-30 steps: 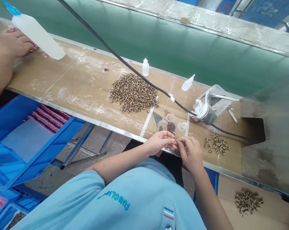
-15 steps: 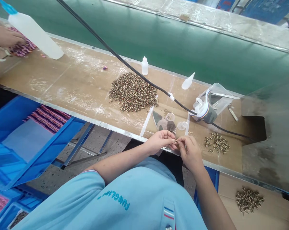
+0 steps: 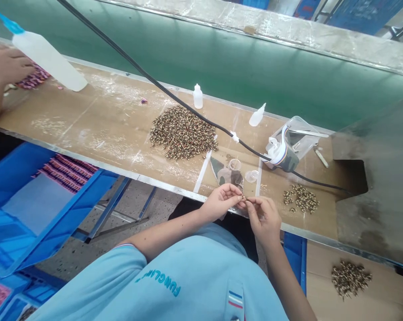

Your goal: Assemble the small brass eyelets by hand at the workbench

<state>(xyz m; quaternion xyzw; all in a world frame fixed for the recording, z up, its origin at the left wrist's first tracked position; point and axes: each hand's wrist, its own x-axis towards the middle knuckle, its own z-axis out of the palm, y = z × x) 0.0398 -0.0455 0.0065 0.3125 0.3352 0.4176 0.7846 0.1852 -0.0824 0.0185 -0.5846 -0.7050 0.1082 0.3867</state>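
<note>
My left hand (image 3: 223, 201) and my right hand (image 3: 263, 217) meet at the table's front edge, fingertips pinched together. Between them is a tiny brownish piece (image 3: 243, 197), mostly covered by the fingers; it resembles the small curved pieces on the table. Just beyond lie a camouflage cloth scrap (image 3: 226, 175), a small clear round cup (image 3: 234, 165) and a clear round lid (image 3: 251, 176). A large pile of small curved brown-and-gold pieces (image 3: 183, 133) spreads to the left. Right of my hands sits a smaller pile of similar pieces (image 3: 305, 199).
A black cable (image 3: 144, 73) crosses above the table to a camouflage strap (image 3: 286, 157) by a clear plastic container (image 3: 306, 129). Small white bottles (image 3: 198, 96) stand or lean at the back. Another person's hand (image 3: 7, 64) is far left near a large bottle (image 3: 49, 60). Blue crates (image 3: 64, 214) sit below.
The camera view has shifted slightly. My hands stay pinched together around the small piece, the right hand turned a little. The other person's hand at far left has moved.
</note>
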